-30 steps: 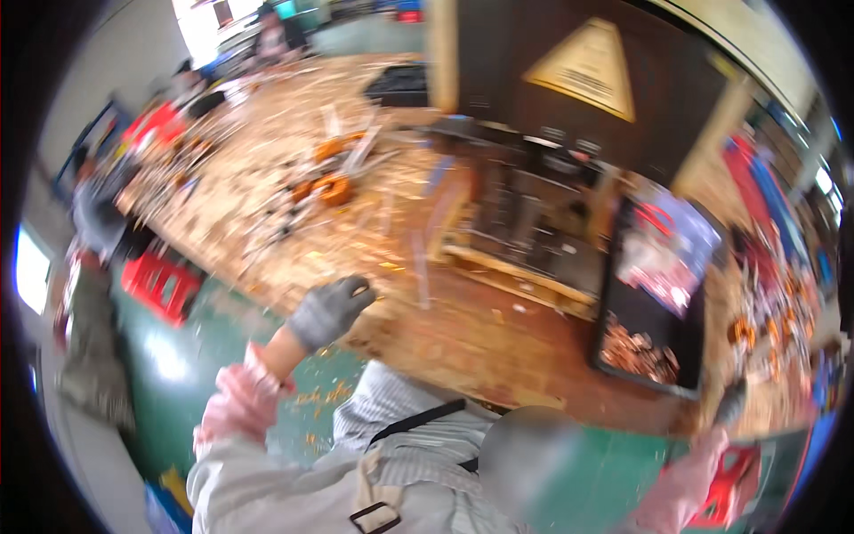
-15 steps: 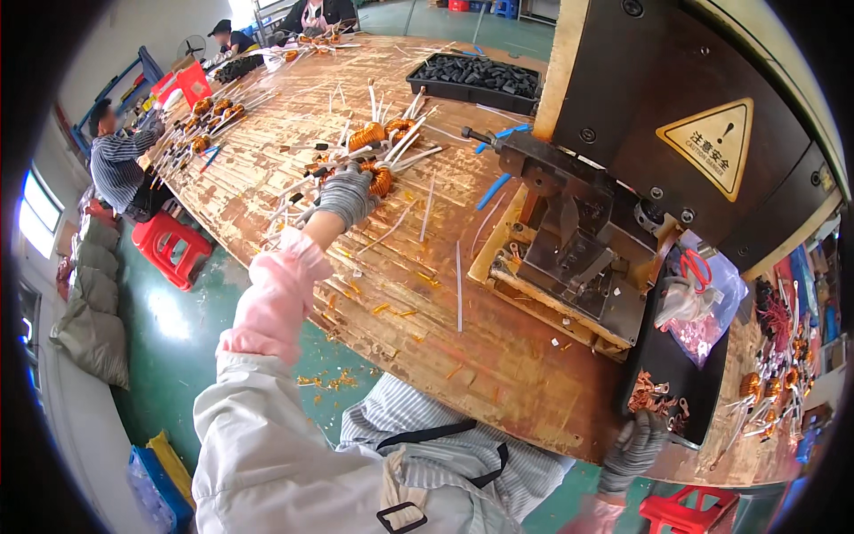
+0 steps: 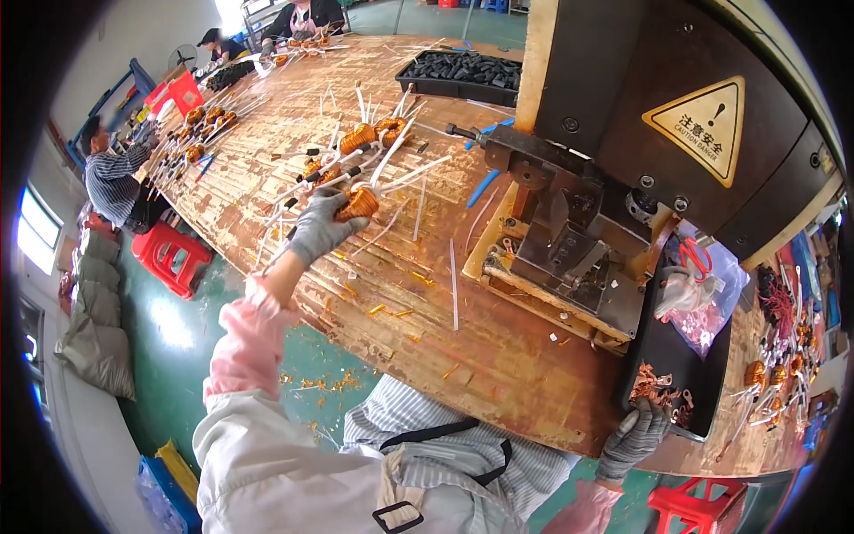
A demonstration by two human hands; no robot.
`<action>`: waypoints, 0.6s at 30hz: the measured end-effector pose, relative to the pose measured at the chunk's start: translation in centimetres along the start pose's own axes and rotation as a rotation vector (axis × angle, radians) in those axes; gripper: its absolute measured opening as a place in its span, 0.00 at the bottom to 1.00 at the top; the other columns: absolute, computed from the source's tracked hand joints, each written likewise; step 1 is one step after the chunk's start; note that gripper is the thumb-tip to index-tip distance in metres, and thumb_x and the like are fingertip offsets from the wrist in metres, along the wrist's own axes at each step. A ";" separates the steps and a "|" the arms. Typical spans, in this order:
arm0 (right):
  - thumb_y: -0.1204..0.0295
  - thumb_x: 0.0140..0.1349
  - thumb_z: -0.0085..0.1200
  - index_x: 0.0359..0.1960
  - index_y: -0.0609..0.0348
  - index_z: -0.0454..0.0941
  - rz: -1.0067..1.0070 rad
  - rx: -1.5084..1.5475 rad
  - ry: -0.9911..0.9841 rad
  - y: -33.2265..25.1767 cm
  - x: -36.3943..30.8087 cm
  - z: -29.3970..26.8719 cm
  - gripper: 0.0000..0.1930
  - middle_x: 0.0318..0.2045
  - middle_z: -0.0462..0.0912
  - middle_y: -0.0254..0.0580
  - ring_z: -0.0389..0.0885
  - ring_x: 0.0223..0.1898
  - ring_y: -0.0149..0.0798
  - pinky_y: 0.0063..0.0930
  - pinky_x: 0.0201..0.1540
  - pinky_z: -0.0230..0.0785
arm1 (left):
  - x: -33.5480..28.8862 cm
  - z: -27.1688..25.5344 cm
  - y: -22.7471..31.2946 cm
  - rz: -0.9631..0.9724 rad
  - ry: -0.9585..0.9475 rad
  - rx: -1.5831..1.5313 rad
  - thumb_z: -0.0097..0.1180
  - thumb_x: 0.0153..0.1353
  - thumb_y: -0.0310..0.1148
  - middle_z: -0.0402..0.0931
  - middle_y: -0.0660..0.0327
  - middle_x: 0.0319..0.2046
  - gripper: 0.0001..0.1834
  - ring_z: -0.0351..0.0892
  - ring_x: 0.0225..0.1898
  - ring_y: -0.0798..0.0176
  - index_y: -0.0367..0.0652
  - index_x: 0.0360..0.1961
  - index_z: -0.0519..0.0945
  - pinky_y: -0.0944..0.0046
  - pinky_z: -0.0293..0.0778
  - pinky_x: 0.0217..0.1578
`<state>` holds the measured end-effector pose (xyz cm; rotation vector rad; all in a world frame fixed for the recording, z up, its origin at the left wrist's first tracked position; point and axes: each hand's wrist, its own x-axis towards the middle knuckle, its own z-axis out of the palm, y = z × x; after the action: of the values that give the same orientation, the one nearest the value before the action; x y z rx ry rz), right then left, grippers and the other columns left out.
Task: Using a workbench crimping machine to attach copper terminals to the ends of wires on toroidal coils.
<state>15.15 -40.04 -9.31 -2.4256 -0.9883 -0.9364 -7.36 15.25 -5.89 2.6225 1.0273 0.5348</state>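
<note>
My left hand (image 3: pixel 322 230), in a grey glove, is closed on a copper-wound ring coil (image 3: pixel 359 205) with white leads. The coil is near the left part of the wooden table, beside other copper coils (image 3: pixel 358 138) whose leads are spread around them. My right hand (image 3: pixel 635 438), also gloved in grey, lies at the near rim of a black tray (image 3: pixel 704 392). Its fingers are stretched over the rim, nearest to small copper terminals (image 3: pixel 651 383) in the tray. No held thing shows in it; its fingertips are partly hidden.
A dark press machine (image 3: pixel 569 240) with a yellow warning sign stands right of centre. Behind the coils is a black bin (image 3: pixel 458 76) of black sleeves. Red-handled scissors (image 3: pixel 694 256) and a plastic bag lie by the tray. Co-workers sit along the table's far left; red stools (image 3: pixel 171 258) stand nearby.
My left hand has closed on a coil and shifted it slightly left and nearer. My right hand has moved up a little over the tray's rim, its fingers nearer the terminals.
</note>
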 end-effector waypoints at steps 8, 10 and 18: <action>0.61 0.60 0.46 0.32 0.42 0.72 -0.488 0.299 -0.603 -17.2 6.2 -4.0 0.05 0.28 0.71 0.29 0.71 0.34 0.32 0.38 0.50 0.62 | -10.7 -9.2 9.7 0.402 -0.073 -0.085 0.69 0.45 0.46 0.69 0.43 0.48 0.31 0.70 0.51 0.43 0.34 0.45 0.78 0.51 0.70 0.51; 0.62 0.61 0.48 0.42 0.46 0.73 -0.671 0.505 0.039 -21.1 6.7 -2.8 0.10 0.42 0.74 0.32 0.72 0.47 0.35 0.52 0.58 0.61 | -12.3 -10.4 11.3 0.481 -0.206 -0.067 0.69 0.45 0.47 0.69 0.42 0.48 0.31 0.70 0.51 0.41 0.35 0.45 0.78 0.50 0.69 0.51; 0.65 0.57 0.49 0.46 0.60 0.75 -0.660 0.407 -0.463 -19.9 6.4 -1.2 0.17 0.30 0.78 0.43 0.79 0.35 0.39 0.43 0.44 0.71 | -13.5 -8.7 14.1 0.741 -0.687 -0.302 0.69 0.46 0.45 0.72 0.48 0.49 0.29 0.74 0.49 0.45 0.40 0.47 0.77 0.53 0.72 0.48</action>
<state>3.79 -23.79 -2.50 -2.0137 -1.9959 -0.2722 -11.96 -3.13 4.01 2.5199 -0.2258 -0.0999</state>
